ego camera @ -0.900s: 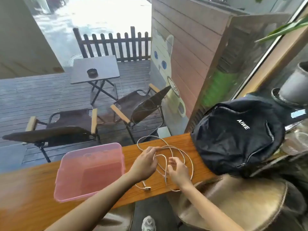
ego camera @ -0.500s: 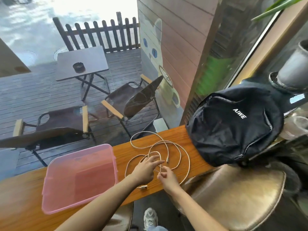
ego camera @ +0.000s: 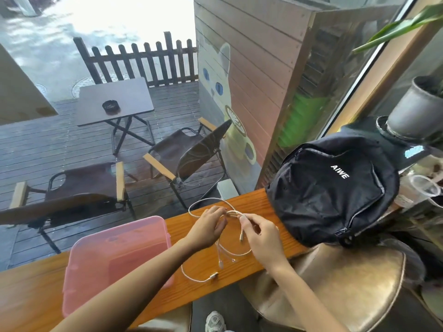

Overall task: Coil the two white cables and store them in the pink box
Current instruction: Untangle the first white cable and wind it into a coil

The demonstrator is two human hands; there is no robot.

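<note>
White cables (ego camera: 201,202) lie in loose, overlapping loops on the wooden counter (ego camera: 249,200), and I cannot tell the two apart. My left hand (ego camera: 209,226) pinches the strands near the top of the loops. My right hand (ego camera: 261,236) pinches the same bundle just to the right, a plug end hanging below its fingers. More plug ends trail toward the counter's near edge. The pink box (ego camera: 112,257) sits open and empty on the counter, left of my hands.
A black backpack (ego camera: 333,190) lies on the counter close to my right hand. A bronze stool seat (ego camera: 335,291) stands below the counter's near edge. Behind the glass are folding chairs (ego camera: 187,154) and a small table. A potted plant (ego camera: 417,111) stands at far right.
Both hands have lifted from the flat loops and gathered strands together between them. The loops are now drawn tighter. The camera view shifted slightly.
</note>
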